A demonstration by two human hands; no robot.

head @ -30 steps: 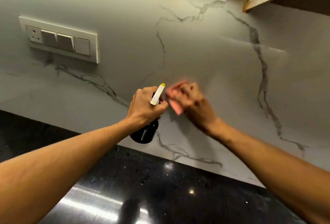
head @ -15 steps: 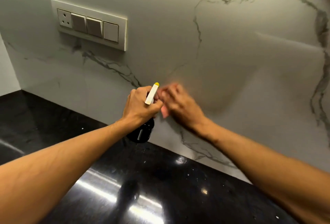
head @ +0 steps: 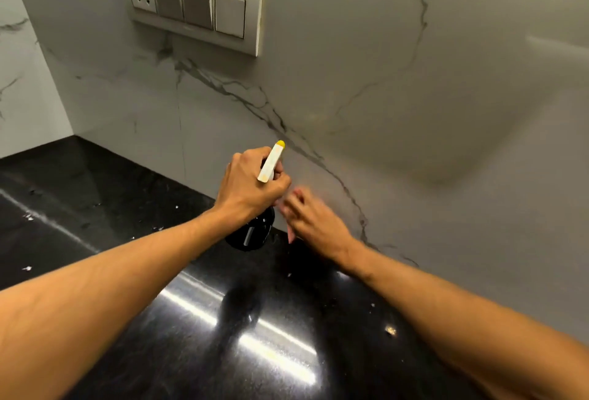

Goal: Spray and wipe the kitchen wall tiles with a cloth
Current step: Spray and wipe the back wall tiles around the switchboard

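Marble-veined wall tiles (head: pixel 414 144) are faced by both hands. No readable writing is seen on the dark spray bottle (head: pixel 251 234), which is gripped by the left hand (head: pixel 251 186), its yellow-tipped nozzle (head: pixel 271 161) raised. Just beside it, the blurred right hand (head: pixel 314 224) is pressed flat to the tile; a sliver of pink cloth (head: pixel 290 235) shows beneath. A switch plate (head: pixel 191 4) is mounted above the left hand, and a black counter (head: pixel 127 208) lies below.
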